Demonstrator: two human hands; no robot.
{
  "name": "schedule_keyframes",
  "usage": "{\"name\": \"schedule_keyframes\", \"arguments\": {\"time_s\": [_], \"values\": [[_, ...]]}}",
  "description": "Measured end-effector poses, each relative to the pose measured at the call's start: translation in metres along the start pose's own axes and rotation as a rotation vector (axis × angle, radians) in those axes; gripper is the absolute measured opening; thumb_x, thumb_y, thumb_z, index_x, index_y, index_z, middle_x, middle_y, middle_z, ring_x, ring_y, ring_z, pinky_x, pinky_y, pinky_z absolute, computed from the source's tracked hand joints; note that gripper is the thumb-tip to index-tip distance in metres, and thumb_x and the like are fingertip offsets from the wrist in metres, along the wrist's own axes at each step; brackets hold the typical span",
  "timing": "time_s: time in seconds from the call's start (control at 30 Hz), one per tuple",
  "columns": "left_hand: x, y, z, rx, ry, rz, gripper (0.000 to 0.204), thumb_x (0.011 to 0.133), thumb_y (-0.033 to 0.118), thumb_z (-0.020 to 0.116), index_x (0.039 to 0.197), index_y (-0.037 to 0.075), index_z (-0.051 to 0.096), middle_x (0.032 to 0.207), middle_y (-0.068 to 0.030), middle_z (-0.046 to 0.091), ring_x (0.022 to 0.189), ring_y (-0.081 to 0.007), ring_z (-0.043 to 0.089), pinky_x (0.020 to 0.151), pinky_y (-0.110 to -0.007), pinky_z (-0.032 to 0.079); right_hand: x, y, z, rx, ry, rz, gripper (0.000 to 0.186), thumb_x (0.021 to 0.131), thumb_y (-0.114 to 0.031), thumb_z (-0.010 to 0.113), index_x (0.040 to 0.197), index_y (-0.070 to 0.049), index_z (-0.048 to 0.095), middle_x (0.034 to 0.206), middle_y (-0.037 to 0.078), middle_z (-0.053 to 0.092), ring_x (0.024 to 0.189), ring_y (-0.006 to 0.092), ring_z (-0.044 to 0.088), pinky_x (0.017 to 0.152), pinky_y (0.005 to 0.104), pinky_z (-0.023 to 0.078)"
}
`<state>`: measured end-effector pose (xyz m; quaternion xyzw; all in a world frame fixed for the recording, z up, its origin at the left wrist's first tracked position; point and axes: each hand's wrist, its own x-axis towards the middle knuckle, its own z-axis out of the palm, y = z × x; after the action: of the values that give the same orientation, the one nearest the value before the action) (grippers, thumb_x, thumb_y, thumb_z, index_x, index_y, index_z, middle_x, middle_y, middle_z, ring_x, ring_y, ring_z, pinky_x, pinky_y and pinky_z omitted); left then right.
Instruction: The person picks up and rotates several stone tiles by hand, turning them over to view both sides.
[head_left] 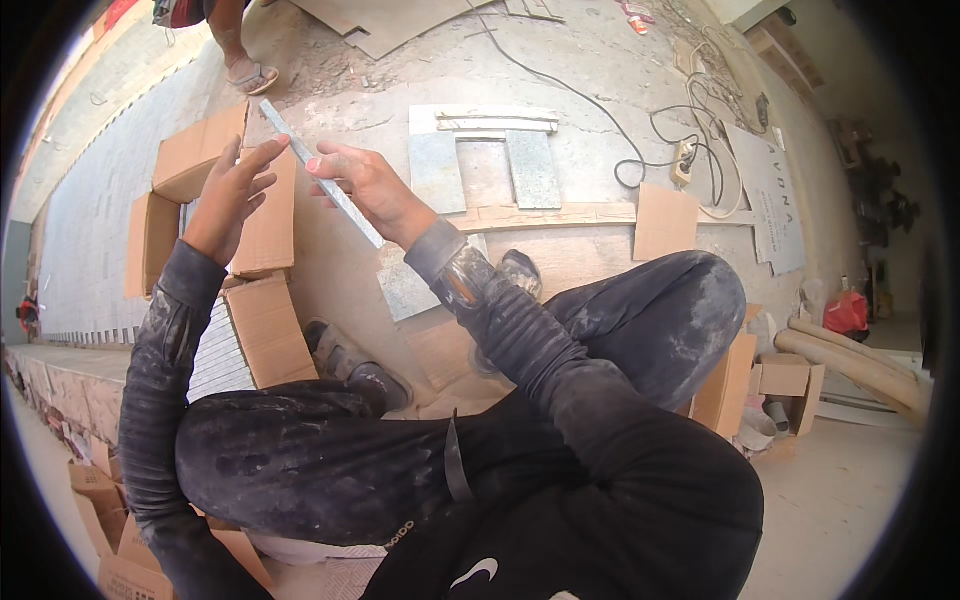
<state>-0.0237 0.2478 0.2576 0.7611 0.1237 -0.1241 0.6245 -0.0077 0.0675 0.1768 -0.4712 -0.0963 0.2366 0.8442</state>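
A grey tile (345,203), seen almost edge-on, is gripped by my right hand (375,190), its thumb on the near face. My left hand (232,195) has its fingers apart and stretched toward the tile. One fingertip reaches the tile's edge; whether it touches, I cannot tell. Under my left hand stands an open cardboard box (150,240). Nearer to me, another carton (272,332) holds a row of tiles (215,355) on edge. On the floor ahead lie two grey tiles (436,172) (533,170), and one more tile (405,292) lies by my right forearm.
A wooden board (560,215) lies in front of the floor tiles, with pale strips (497,122) behind them. Cardboard (665,222), a power strip (684,162) and a loose black cable (570,85) are to the right. Another person's sandalled foot (252,80) is at far left.
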Motion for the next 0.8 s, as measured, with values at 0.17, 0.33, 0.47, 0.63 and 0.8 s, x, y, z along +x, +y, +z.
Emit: {"name": "schedule_keyframes", "arguments": {"time_s": [0.17, 0.33, 0.47, 0.63, 0.8], "values": [[0.005, -0.008, -0.004, 0.197, -0.081, 0.002, 0.101, 0.083, 0.049, 0.066, 0.150, -0.001, 0.009, 0.132, -0.0217, 0.048, 0.127, -0.0330, 0.043, 0.106, -0.046, 0.031, 0.012, -0.004, -0.070, -0.330, 0.393, 0.003, 0.087, 0.077, -0.024, 0.074, 0.137, 0.018, 0.028, 0.109, 0.019, 0.063, 0.104, 0.0203, 0.058, 0.089, 0.0274, 0.045], [0.006, -0.015, 0.005, 0.287, -0.207, -0.007, 0.101, 0.081, 0.049, 0.068, 0.149, -0.002, 0.012, 0.134, -0.0250, 0.047, 0.127, -0.0346, 0.043, 0.106, -0.048, 0.031, -0.006, 0.024, -0.178, -1.208, 0.958, 0.053, 0.097, 0.063, -0.040, 0.080, 0.136, 0.009, 0.038, 0.119, 0.031, 0.053, 0.110, 0.0391, 0.054, 0.096, 0.0427, 0.044], [-0.001, -0.013, 0.008, 0.306, -0.212, 0.017, 0.098, 0.081, 0.048, 0.068, 0.148, -0.002, 0.017, 0.134, -0.0269, 0.047, 0.123, -0.0322, 0.046, 0.103, -0.044, 0.035, -0.035, 0.033, -0.230, -1.428, 1.222, 0.235, 0.100, 0.063, -0.041, 0.081, 0.139, 0.004, 0.035, 0.126, 0.026, 0.045, 0.116, 0.0385, 0.046, 0.102, 0.0452, 0.037], [0.006, -0.022, 0.008, 0.337, -0.228, 0.011, 0.094, 0.083, 0.047, 0.068, 0.147, -0.002, 0.020, 0.131, -0.0261, 0.049, 0.121, -0.0309, 0.048, 0.100, -0.040, 0.038, -0.041, 0.034, -0.271, -1.539, 1.251, 0.222, 0.100, 0.061, -0.041, 0.082, 0.139, 0.001, 0.036, 0.129, 0.026, 0.044, 0.120, 0.0390, 0.044, 0.105, 0.0446, 0.033], [0.006, -0.025, 0.012, 0.338, -0.239, 0.026, 0.093, 0.081, 0.047, 0.071, 0.143, -0.006, 0.028, 0.129, -0.0325, 0.047, 0.120, -0.0364, 0.050, 0.101, -0.039, 0.039, -0.038, 0.027, -0.296, -1.582, 1.194, 0.263, 0.100, 0.063, -0.040, 0.082, 0.141, -0.001, 0.034, 0.132, 0.027, 0.043, 0.123, 0.0397, 0.042, 0.106, 0.0443, 0.032]]}}
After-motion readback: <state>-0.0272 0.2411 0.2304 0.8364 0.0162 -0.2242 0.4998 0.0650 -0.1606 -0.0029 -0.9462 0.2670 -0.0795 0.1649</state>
